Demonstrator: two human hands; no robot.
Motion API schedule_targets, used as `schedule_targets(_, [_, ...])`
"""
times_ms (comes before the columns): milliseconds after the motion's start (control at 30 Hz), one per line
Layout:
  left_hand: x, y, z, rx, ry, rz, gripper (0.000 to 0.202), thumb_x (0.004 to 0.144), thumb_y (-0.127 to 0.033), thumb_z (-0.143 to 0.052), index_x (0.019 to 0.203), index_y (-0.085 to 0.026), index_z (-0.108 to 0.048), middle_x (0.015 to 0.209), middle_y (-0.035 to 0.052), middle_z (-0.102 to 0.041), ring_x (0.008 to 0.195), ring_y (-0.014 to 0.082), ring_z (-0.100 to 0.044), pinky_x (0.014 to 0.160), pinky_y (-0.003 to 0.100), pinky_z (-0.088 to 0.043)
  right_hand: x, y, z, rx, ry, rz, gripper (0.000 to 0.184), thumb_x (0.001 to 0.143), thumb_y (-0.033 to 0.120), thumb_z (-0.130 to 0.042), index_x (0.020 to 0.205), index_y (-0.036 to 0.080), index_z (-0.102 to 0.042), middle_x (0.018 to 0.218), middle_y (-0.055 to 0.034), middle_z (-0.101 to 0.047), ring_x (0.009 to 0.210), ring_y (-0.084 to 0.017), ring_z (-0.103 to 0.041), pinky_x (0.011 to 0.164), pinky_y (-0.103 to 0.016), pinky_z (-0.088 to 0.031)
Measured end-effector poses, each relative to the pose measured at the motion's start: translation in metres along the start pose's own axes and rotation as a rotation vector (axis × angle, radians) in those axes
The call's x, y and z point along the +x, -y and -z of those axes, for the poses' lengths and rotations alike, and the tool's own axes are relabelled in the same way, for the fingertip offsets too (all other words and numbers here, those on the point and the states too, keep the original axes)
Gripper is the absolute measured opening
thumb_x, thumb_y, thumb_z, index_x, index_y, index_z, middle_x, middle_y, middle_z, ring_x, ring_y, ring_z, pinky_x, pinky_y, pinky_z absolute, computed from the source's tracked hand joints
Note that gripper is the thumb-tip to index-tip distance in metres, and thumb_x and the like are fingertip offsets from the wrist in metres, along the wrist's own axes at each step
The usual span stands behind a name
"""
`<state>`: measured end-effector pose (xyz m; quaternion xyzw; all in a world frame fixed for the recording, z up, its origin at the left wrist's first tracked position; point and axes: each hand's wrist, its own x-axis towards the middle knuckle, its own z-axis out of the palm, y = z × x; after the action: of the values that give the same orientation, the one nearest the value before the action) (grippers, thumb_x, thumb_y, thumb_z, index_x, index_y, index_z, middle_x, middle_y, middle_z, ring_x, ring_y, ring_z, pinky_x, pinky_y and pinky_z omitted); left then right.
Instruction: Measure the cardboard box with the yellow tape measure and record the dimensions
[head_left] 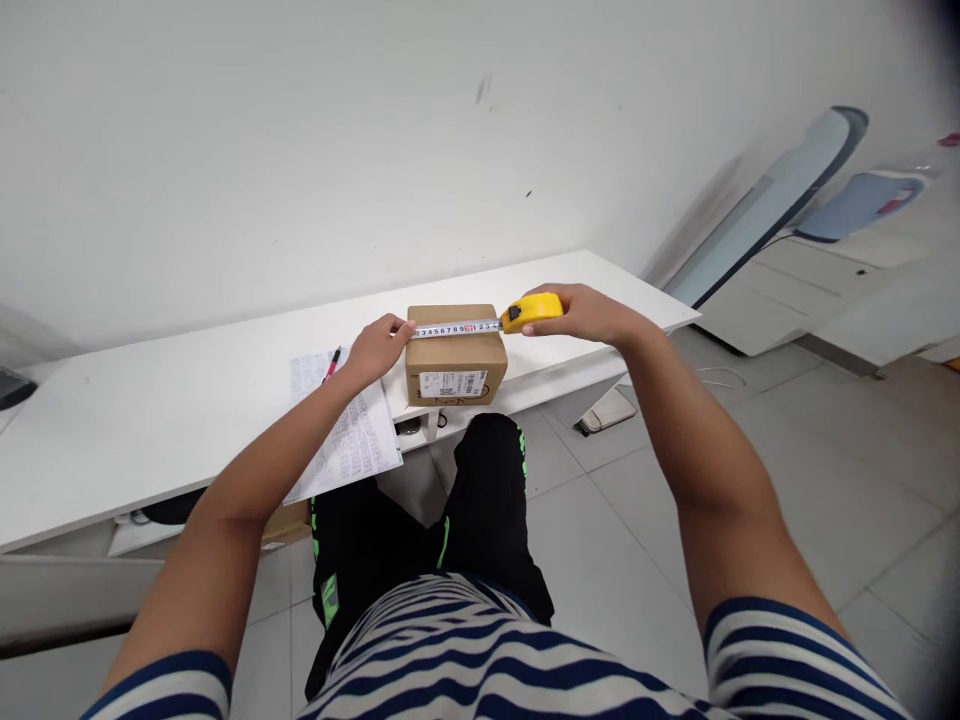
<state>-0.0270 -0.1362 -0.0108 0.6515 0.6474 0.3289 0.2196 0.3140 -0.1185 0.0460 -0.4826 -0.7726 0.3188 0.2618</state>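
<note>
Gripped: yellow tape measure (pixel 541 306), fingers closed round it, right hand (pixel 589 312), at right edge of one cardboard box (pixel 454 352); blade (pixel 444 331) extended across box top. Left hand (pixel 375 350): fingertips at blade's free end, box's left edge; pinching or merely pressing, cannot tell. Box location: white table (pixel 172 420), front edge, label (pixel 452 384) towards person. Left of box: printed sheet (pixel 364 440), pen (pixel 331 365) on it
</note>
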Motion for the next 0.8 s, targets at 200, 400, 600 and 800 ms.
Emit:
schedule_targets(200, [-0.014,-0.013,0.008,-0.178,0.000,-0.118,0.030,0.098,-0.049,-0.059,0.085,-0.023,-0.057,0.084,0.0033,-0.068,0.079,0.0196,-0.063,0.078,0.034,-0.047,-0.034,0.044,-0.016,-0.320,-0.214,0.375,0.067,0.077,0.058,-0.085,0.136,0.029,-0.070,0.123,-0.0091,-0.072,0.112,-0.034,-0.066,0.092,-0.047,-0.055])
schedule_targets(400, [-0.008,-0.072,0.040,-0.552,0.221,-0.155,0.032,0.091,-0.046,-0.074,0.081,-0.021,-0.056,0.073,-0.0006,-0.059,0.064,0.0109,-0.055,0.070,0.029,-0.050,-0.071,0.033,-0.090,-0.260,-0.645,0.518,0.063,0.080,0.066,-0.081,0.129,0.028,-0.072,0.118,-0.0103,-0.068,0.101,-0.027,-0.067,0.080,-0.040,-0.060])
schedule_targets(600, [0.033,-0.118,0.042,-0.463,0.653,-0.102,0.029,0.076,-0.031,-0.088,0.080,-0.019,-0.062,0.072,-0.0001,-0.057,0.058,0.0085,-0.047,0.058,0.027,-0.041,-0.100,0.020,-0.199,0.126,-1.020,0.229,0.065,0.085,0.054,-0.081,0.141,0.027,-0.063,0.114,-0.0086,-0.063,0.104,-0.025,-0.067,0.087,-0.042,-0.061])
schedule_targets(800, [0.090,-0.093,-0.002,-0.121,0.236,-0.202,0.015,0.086,-0.021,-0.072,0.096,-0.020,-0.061,0.086,0.0023,-0.062,0.077,0.0144,-0.056,0.073,0.029,-0.045,-0.114,0.020,-0.246,0.290,-1.016,-0.004,0.054,0.086,0.040,-0.080,0.135,0.024,-0.065,0.116,-0.0092,-0.059,0.081,-0.016,-0.063,0.057,-0.028,-0.055])
